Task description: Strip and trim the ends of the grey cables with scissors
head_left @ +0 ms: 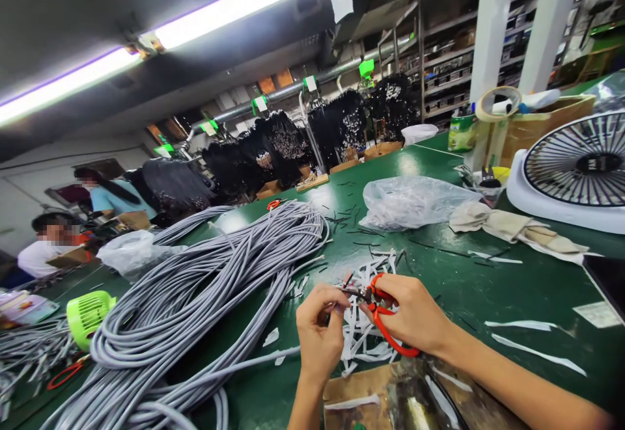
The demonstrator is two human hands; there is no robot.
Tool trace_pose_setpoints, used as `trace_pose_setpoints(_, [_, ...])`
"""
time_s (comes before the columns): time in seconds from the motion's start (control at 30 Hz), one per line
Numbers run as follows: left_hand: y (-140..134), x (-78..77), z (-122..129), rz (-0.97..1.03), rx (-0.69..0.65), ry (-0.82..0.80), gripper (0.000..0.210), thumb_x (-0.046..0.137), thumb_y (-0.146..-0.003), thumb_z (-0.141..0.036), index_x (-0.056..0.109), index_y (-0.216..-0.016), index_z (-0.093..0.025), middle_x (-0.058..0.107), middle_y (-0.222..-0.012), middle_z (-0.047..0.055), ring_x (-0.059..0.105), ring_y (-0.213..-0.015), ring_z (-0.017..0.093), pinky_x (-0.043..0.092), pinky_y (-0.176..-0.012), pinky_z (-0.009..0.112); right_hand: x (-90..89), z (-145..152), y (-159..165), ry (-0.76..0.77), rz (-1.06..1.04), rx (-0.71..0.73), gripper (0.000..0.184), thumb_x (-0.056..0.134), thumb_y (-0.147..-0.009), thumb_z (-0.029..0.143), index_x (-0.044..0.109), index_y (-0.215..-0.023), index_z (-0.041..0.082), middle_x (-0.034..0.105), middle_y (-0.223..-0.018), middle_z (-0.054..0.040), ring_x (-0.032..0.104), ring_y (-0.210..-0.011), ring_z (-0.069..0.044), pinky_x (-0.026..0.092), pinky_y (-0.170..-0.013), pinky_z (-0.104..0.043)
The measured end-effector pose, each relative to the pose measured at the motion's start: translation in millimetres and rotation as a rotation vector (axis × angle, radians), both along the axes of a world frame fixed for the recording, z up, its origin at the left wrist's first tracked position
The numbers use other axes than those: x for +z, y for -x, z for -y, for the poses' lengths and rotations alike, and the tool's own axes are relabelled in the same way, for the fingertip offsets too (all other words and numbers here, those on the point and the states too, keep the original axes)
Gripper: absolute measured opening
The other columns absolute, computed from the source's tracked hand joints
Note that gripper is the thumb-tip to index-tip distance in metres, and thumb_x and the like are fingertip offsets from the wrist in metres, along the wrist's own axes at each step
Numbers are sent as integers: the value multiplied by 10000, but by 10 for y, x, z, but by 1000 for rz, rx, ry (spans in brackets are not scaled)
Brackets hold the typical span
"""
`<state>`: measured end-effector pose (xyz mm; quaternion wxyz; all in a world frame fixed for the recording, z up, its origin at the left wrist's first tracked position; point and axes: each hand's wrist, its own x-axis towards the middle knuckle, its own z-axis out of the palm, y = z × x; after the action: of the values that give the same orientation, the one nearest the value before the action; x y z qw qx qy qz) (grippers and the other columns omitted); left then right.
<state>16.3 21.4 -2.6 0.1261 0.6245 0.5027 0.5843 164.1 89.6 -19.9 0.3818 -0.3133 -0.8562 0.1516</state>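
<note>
Clear bag point(415, 201) beyond the right hand point(415, 313) holds white material. Cardboard box point(534, 129), farther off to that hand's right, has contents mostly hidden. Right hand grips red-handled scissors point(374, 306), blades at the fingertips of the left hand point(319, 326). Left hand is closed on 1 grey cable point(258, 361), entering from its left. Fan point(598, 163) beyond right hand, rightward: hub lettering too small to read.

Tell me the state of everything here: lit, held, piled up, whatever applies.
Ceiling lights: lit
Orange-handled scissors: held by the right hand; blades' opening unclear
Left hand: curled beside the scissors' tips; contents unclear
Gray cables: looped, heaped
White strips: loosely piled
Gloves: unworn, lying down
Plastic bag near the gloves: lying, with white contents
White fan: running or still, unclear
Green fan: likewise unclear
</note>
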Motion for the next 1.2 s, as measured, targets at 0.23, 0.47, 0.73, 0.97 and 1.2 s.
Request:
trace_pose_setpoints(0.23, [59,-33,-26,67,71,-115,142,491,-761,-93,549,-659,-173,484,-652,-3,468,-608,117,348,-541,214,-34,30,25,54,-49,19,237,537,-729,279,387,-576,177,428,-546,32,350,-504,-89,259,-505,-209])
trace_pose_setpoints(0.47, [41,-47,-17,0,64,-143,171,480,-745,-53,569,-666,-176,488,-649,-7,470,-606,114,347,-555,217,-11,33,28,73,-56,30,201,534,-701,217,388,-570,175,421,-535,36,345,-494,-83,251,-498,-202])
trace_pose_setpoints(0.73, [54,-49,-23,12,66,-160,159,488,-743,-55,564,-674,-177,483,-655,-12,455,-594,106,344,-550,210,-20,29,9,76,-39,22,160,530,-680,188,406,-581,173,438,-547,32,350,-505,-86,253,-507,-204])
trace_pose_setpoints(0.97, [25,-27,-9,-15,-51,31,139,490,-750,-70,555,-675,-166,503,-658,-4,463,-611,112,335,-537,205,-22,0,12,91,-28,-3,171,525,-664,171,389,-560,173,424,-525,37,349,-491,-83,243,-493,-200])
trace_pose_setpoints(1.2, [40,-24,9,-41,-56,79,154,487,-737,-51,532,-640,-162,481,-627,-14,418,-563,99,314,-518,208,-44,-18,27,119,-19,20,174,524,-667,174,390,-557,172,422,-522,43,345,-486,-76,241,-485,-195])
